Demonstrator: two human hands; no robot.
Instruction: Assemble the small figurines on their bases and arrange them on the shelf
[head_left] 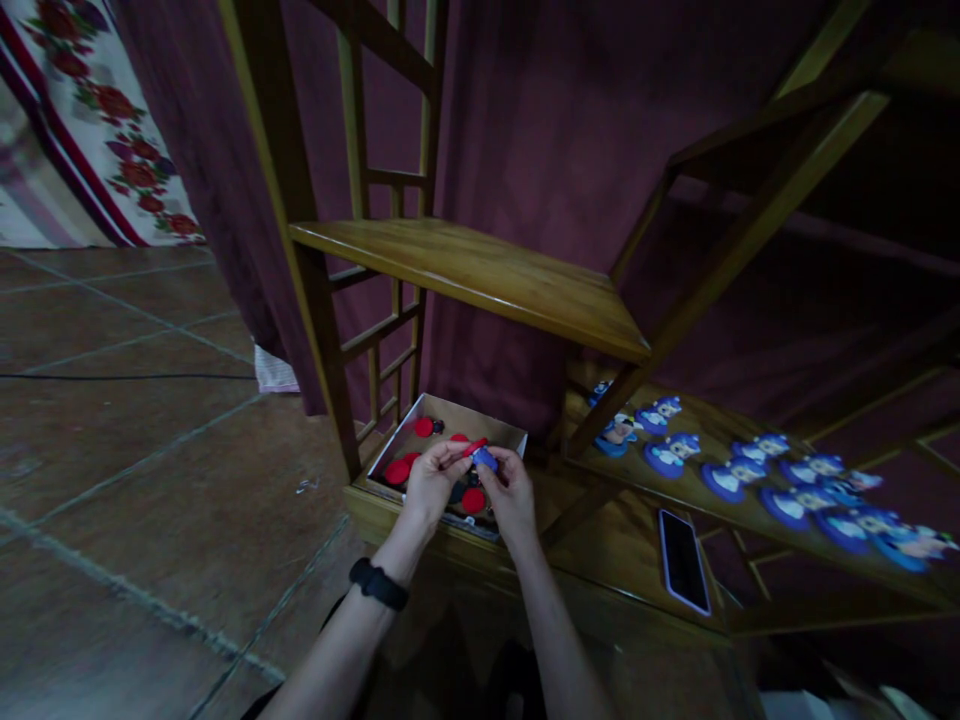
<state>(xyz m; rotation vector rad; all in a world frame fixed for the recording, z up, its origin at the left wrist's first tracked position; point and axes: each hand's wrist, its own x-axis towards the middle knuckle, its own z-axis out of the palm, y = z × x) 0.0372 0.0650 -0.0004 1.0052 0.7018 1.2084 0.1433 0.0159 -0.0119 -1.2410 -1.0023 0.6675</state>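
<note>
My left hand (pixel 433 482) and my right hand (pixel 511 492) meet over an open cardboard box (pixel 491 428). Between their fingertips is a small figurine (pixel 484 458) with a blue part and a red piece at its upper left, probably its base. The left fingers pinch the red side, while the right thumb and fingers close on the blue side. Inside the box lie several red round-based pieces (pixel 398 471), some with small dark parts attached. My hands hide part of the box's contents.
Several blue-and-white figurines (pixel 673 453) on round bases stand along a wooden shelf (pixel 577 410) to the right. A phone (pixel 683 560) lies on the lower board. Above the box juts another shelf board (pixel 480 275), and a lattice upright rises at its left.
</note>
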